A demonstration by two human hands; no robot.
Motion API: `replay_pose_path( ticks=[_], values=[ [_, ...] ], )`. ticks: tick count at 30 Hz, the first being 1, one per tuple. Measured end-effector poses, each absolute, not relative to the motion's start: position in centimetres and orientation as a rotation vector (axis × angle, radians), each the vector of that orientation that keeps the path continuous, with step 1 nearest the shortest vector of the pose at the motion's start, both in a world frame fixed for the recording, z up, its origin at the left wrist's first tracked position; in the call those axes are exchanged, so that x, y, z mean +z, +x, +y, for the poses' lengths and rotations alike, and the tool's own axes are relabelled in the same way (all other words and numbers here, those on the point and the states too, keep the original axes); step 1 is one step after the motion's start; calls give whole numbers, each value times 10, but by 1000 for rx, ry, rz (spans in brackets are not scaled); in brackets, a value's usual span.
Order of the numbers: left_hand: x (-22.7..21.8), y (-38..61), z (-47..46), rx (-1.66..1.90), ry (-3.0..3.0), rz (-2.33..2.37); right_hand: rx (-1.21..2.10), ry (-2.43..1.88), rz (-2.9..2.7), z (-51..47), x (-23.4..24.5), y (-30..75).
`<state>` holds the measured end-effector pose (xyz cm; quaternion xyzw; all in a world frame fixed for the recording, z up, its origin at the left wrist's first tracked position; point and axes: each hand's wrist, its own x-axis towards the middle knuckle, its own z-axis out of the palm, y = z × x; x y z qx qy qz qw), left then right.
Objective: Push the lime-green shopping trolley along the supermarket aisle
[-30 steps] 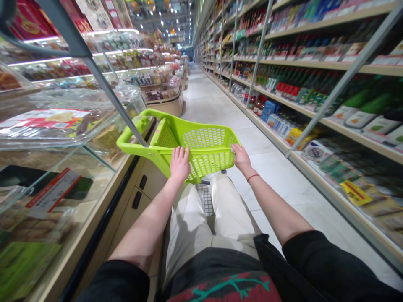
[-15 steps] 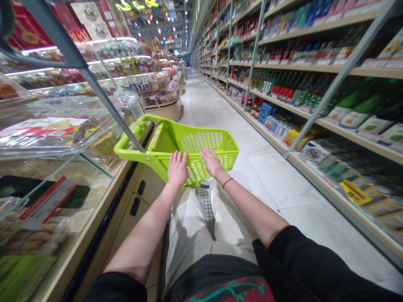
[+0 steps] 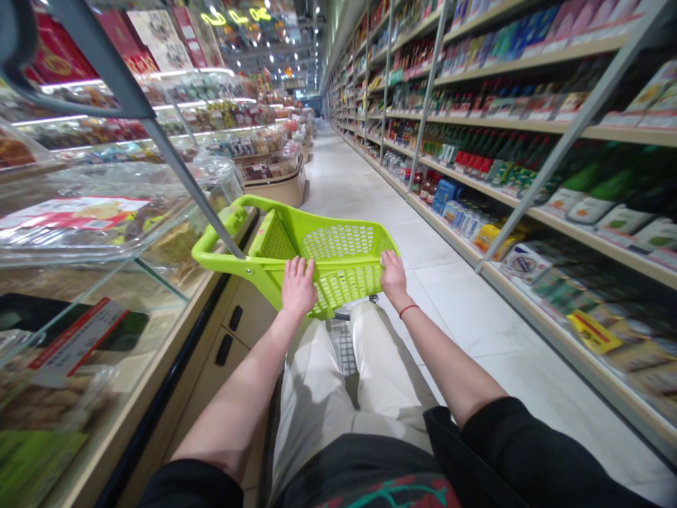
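Observation:
A lime-green plastic shopping basket [image 3: 338, 257] with perforated walls sits low in front of me, its wheels mostly hidden beneath it. My left hand [image 3: 299, 288] curls over the near rim, left of the middle. My right hand [image 3: 394, 276] grips the rim at the basket's right corner. A grey metal pole [image 3: 185, 180] runs from the basket's left corner up toward the top left. Nothing shows inside the basket.
A glass display case [image 3: 106, 219] of packaged food runs along the left, with a beige base. Stocked shelves [image 3: 529, 116] of bottles and boxes line the right. A pale tiled aisle floor [image 3: 455, 303] stretches ahead. My cream trousers [image 3: 317, 395] fill the bottom.
My right hand went from the right corner to the middle of the near rim, then back to the right corner. The shelves and case have shifted past as the view moved along the aisle.

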<state>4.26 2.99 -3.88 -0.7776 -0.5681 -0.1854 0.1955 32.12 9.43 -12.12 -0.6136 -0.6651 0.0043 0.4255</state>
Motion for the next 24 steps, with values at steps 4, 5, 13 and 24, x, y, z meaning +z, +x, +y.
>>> replay_pose_path(
  ticks=[4,5,13,24],
  values=[
    [-39,43,30,-528,-2181,-1590,36,-1423,-1830,93,-112,287],
    [-39,43,30,-527,-2184,-1588,45,-1385,-1887,92,-110,281],
    [-38,42,29,-519,-2196,-1587,-5,-1323,-1952,90,-116,317],
    [-38,43,30,-509,-2177,-1588,0,-1544,-1730,98,-118,318]
  ],
)
